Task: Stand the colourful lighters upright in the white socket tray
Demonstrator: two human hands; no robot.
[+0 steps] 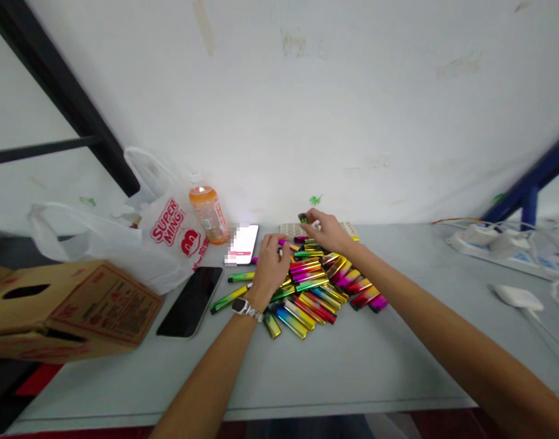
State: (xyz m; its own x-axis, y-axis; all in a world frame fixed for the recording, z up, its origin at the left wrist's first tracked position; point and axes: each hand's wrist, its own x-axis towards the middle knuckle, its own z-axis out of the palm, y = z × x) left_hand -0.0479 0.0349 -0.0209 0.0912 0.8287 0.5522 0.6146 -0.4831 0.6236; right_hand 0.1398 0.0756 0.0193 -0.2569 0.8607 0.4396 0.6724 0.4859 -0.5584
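A heap of shiny, two-tone metallic sticks with black ends (309,274) lies on the table; I cannot tell whether they are lighters or vape pens. My left hand (273,262), with a watch on its wrist, is over the heap's left side, its fingers closed around a purple metallic stick (282,242). Raised at the back of the heap, my right hand (325,230) pinches a dark-ended, greenish stick (302,217) between thumb and fingers. Behind the heap, partly covered by it and by my right hand, is a pale tray with rows of holes (288,230).
On the left stand a cardboard box (105,305), a white plastic bag (137,244) and an orange drink bottle (209,213). A dark phone (190,302) and a lit phone (245,244) lie nearby. At right are a power strip (490,250) and a white charger (518,297).
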